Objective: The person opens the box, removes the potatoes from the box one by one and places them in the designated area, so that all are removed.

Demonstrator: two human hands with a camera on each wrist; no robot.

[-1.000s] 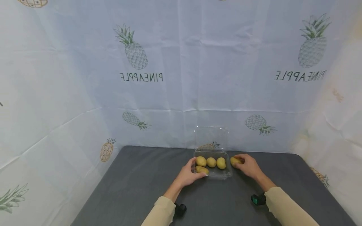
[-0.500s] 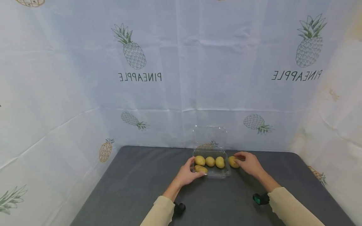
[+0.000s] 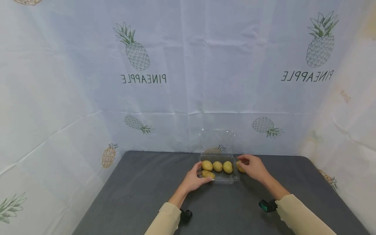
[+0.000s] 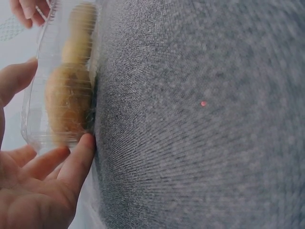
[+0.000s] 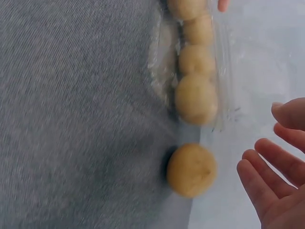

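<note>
A clear plastic clamshell box [image 3: 224,178] stands with its lid [image 3: 217,138] raised at the back. Inside are several yellow potatoes [image 3: 217,166], most of them in a row along the back and one at the front left. My left hand [image 3: 192,180] grips the box's left end; in the left wrist view the thumb reaches the rim and the fingertips [image 4: 86,140] touch the lower wall. Just right of the box, a loose potato [image 5: 191,170] lies on the table. Over it, partly hiding it in the head view, is my right hand [image 3: 253,167], fingers spread and holding nothing.
The dark grey table [image 3: 141,192] runs back to a white cloth [image 3: 176,98] printed with pineapples, which also hangs at both sides. Black devices are strapped at both wrists, such as the right wrist device [image 3: 268,206].
My right hand has let go of the loose potato and lifted slightly above it, the fingers opening. My left hand stays on the box's left end. The head view has shifted slightly.
</note>
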